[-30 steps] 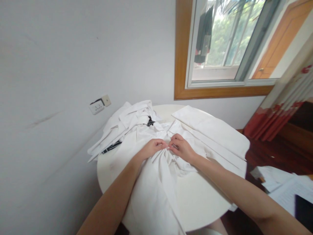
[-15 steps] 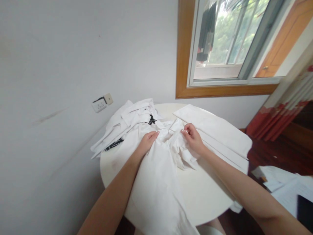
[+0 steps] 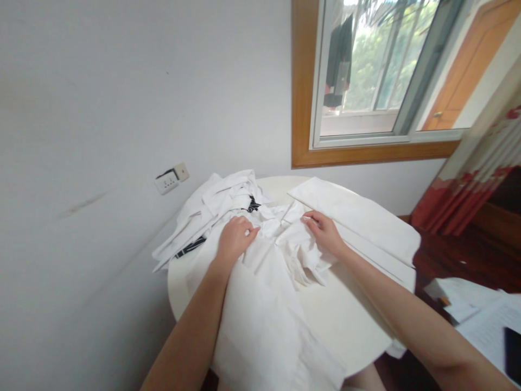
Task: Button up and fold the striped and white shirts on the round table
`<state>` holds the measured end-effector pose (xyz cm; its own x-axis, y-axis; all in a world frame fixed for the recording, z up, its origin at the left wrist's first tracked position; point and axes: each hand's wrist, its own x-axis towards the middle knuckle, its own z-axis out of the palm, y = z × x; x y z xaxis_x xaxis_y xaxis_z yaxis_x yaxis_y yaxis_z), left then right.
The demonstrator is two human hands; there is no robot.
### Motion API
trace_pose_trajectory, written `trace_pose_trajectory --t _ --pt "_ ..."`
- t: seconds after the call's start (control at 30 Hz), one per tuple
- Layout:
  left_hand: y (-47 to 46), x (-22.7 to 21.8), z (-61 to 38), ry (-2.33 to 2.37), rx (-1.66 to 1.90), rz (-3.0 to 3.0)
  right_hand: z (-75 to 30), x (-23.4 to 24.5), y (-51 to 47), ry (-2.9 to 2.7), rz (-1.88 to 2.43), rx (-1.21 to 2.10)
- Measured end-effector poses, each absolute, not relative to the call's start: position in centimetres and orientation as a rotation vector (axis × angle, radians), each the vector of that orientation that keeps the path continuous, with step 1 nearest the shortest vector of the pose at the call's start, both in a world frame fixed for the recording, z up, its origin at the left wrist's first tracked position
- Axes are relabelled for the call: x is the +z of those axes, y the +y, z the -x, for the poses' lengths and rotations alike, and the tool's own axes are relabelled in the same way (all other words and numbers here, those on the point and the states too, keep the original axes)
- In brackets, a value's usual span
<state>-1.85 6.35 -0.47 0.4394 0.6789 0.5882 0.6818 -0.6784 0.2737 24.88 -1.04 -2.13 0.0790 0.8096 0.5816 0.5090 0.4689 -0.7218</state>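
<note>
A crumpled white shirt (image 3: 260, 304) is spread over the round table, its lower part hanging past the near edge. My left hand (image 3: 236, 237) lies at the left of its gathered upper part, fingers curled in and pinching the fabric. On the other side, my right hand (image 3: 325, 232) has thumb and fingers closed on the shirt's right part. Between the hands the cloth is bunched in folds, with a loose, ruffled portion drooping below the right hand.
The round cream table (image 3: 345, 326) stands against a wall. At its left back is a pile of white clothes (image 3: 220, 195) with black striped cloth beneath. Flat folded white cloth (image 3: 362, 217) covers the right side. Papers (image 3: 484, 320) and a dark flat object (image 3: 513, 353) are at lower right.
My left hand has shifted slightly left, turned and curled more. My right hand has moved a little to the right. The shirt's upper part is spread wider, and its hanging part reaches farther right.
</note>
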Motion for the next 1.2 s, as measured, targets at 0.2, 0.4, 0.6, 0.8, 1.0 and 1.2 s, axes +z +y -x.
trace_pose_trajectory --t 0.2,0.4,0.6,0.8,1.0,1.2 --pt "2.7 1.4 -0.8 -0.932 -1.141 3.027 -23.8 -2.5 -0.9 -1.350 1.148 0.569" --pt "1.3 0.8 -1.4 -0.881 -0.922 3.570 -21.8 -2.2 -1.4 -1.020 1.036 1.056" --pt "1.4 1.0 -1.3 -0.943 -0.751 3.734 -21.7 -2.7 -1.0 -1.032 1.108 0.987" --pt "2.8 1.6 0.2 -0.930 -0.844 3.676 -21.9 -2.0 -1.4 -0.971 1.048 1.045" --pt "3.1 2.0 0.8 -0.932 -0.915 3.544 -22.4 -1.7 -1.6 -1.049 1.080 1.006" --pt "2.5 1.8 0.4 -0.951 -1.002 3.415 -24.0 -1.9 -1.8 -1.495 1.153 0.541"
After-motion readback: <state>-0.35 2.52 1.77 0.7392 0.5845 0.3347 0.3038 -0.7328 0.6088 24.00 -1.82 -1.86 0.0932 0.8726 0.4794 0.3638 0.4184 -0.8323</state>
